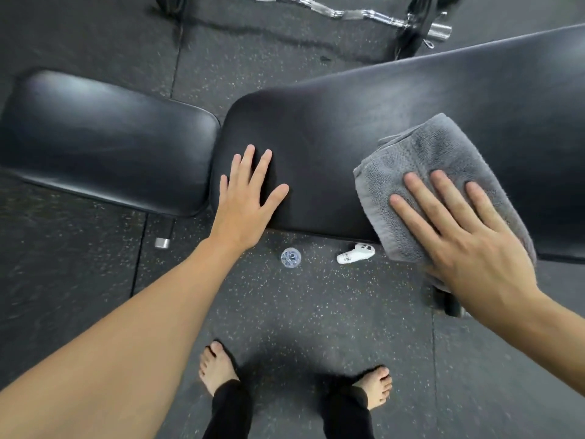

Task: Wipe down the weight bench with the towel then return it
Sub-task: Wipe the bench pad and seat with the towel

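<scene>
The black padded weight bench (348,115) runs across the view, with a separate seat pad (104,137) at the left and a long back pad at the right. A folded grey towel (421,160) lies on the back pad near its front edge. My right hand (468,239) presses flat on the towel, fingers spread, and the towel's near end hangs over the pad's edge. My left hand (247,198) rests flat on the bare left end of the back pad, fingers apart, holding nothing.
On the speckled rubber floor below the bench stand a clear water bottle (290,257) and a small white device (354,253). A chrome curl bar (348,12) with black plates lies behind the bench. My bare feet (218,369) stand in front.
</scene>
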Available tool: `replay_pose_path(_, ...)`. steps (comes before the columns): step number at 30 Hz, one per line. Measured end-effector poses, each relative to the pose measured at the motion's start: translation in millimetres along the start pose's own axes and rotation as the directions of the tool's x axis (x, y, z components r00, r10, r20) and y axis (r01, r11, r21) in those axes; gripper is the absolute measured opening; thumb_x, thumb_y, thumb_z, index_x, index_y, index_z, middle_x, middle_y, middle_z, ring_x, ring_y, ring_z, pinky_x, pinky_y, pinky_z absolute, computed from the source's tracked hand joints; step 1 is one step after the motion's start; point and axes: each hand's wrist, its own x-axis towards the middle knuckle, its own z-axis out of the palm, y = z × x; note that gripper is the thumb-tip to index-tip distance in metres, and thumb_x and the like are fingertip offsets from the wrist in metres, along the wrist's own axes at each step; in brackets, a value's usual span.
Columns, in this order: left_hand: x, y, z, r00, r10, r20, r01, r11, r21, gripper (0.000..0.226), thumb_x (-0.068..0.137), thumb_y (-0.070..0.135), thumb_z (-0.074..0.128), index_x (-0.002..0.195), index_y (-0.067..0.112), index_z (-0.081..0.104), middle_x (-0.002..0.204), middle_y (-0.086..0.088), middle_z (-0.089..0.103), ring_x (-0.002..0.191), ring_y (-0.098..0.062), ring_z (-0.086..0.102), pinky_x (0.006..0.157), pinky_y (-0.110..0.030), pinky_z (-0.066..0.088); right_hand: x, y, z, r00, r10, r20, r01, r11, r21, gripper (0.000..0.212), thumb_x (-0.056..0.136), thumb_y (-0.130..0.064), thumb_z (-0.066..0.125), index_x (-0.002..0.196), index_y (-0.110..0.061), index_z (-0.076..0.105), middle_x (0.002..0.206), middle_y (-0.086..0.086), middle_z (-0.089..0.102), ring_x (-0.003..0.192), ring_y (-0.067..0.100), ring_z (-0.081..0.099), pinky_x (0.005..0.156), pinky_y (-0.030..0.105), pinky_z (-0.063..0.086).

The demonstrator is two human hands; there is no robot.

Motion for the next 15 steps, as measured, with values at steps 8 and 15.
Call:
replay_pose_path(8,15.8,-42.7,-9.8,0.999,0.033,-0.026,-0.035,0.998,-0.060,0.062,0.106,0.050,0.039,0.162,0.031,0.022,0.173,0.000,0.007,0.160,-0.020,0.003,0.127,-0.049,0.006,69.7,-93.0,14.1,0.998,-0.040,0.054,0.043,0.998,-0.055,0.072,0.099,-0.017,0.057,0.162,-0.008,0.025,0.169,0.020,0.023,0.152,0.044,0.029,0.123,0.058,0.022)
replay_pose_path(15,27.7,-66.9,-19.5,0.979,0.052,-0.197,-0.093,0.974,-0.205,0.045,0.101,0.007,0.039,0.144,0.004,0.053,0.155,-0.010,0.046,0.144,-0.025,0.043,0.117,-0.039,0.037,151.3,-200.0,35.9,0.999,0.002,0.034,-0.001,1.000,-0.021,0.058,0.104,-0.018,0.017,0.161,-0.011,0.026,0.168,0.015,0.026,0.153,0.037,0.030,0.123,0.052,0.026)
